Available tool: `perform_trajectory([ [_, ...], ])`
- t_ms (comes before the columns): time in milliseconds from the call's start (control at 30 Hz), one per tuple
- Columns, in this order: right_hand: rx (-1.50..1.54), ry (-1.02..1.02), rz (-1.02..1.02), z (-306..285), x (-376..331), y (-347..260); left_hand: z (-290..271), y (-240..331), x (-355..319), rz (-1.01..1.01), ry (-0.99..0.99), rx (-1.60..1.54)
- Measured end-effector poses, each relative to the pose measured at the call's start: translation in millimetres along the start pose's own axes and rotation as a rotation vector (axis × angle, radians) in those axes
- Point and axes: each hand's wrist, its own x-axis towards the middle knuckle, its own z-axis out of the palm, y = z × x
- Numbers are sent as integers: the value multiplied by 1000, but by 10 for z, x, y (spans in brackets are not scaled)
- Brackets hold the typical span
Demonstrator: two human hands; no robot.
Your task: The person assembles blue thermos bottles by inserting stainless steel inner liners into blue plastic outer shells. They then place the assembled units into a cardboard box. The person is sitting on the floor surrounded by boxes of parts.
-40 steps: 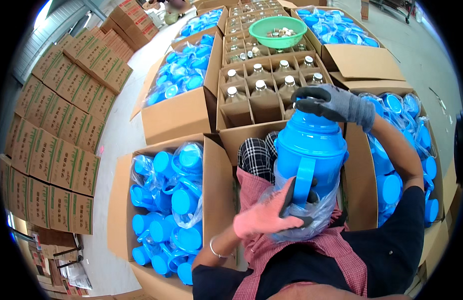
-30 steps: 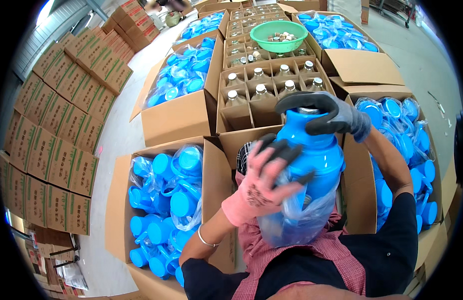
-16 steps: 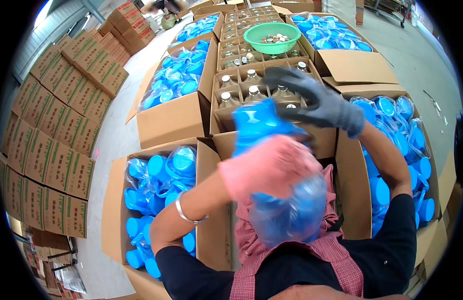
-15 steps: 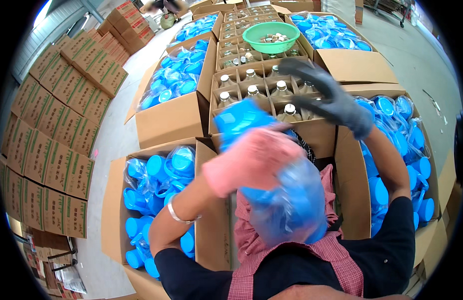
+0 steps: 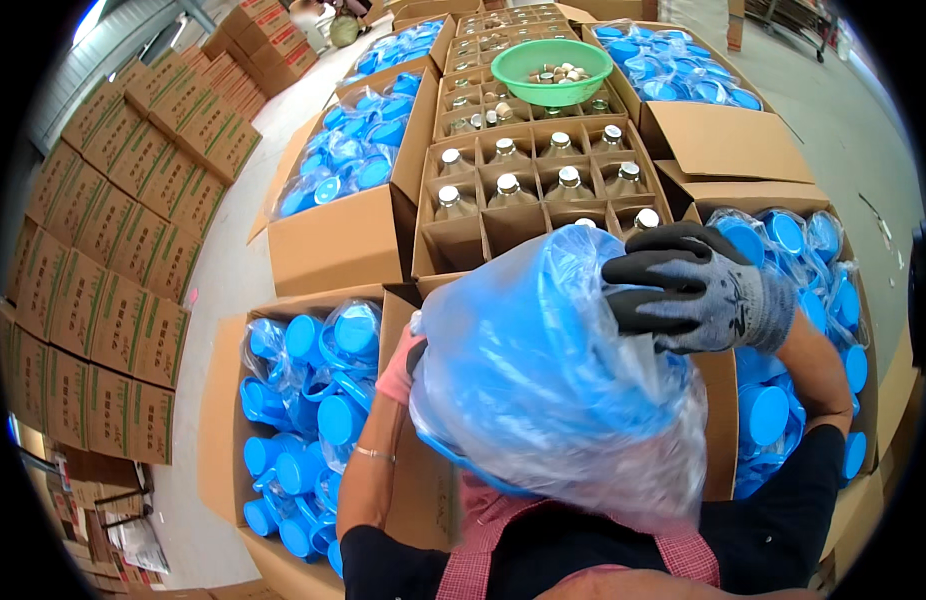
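I'm likely bagging the blue plastic jug (image 5: 523, 370), grey-gloved right hand (image 5: 698, 288) clamped on clear film (image 5: 668, 430), pink-gloved left hand (image 5: 399, 366) unreadable; next calls for steady support.

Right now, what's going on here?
A person holds a bagged blue flask in front of their body: left hand, partly hidden, at its left side, right hand on the bag. Just ahead sits a divided box of capped bottles; beyond it, a green bowl. Open boxes of blue parts flank the person.

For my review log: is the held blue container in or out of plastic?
Mostly in: wrinkled clear plastic covers most of the container.
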Motion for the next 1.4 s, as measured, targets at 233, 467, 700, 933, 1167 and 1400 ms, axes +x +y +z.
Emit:
perform_trajectory([
  [233, 747, -43, 788, 487, -622, -104, 3, -267, -120, -211, 231, -141],
  [467, 392, 0, 402, 7, -126, 22, 144, -279, -613, -88, 502, -87],
  [700, 57, -8, -24, -238, 453, -161, -4, -488, -141, -242, 239, -374],
  [933, 114, -182, 177, -118, 363, -208, 66, -521, -362, -192, 326, -271],
  [1167, 509, -40, 659, 238, -124, -146, 417, -206, -857, -1, 642, -228],
  [1400, 1001, 122, 727, 1018, 451, -495, 97, -707, -1691, 214, 905, -615],
])
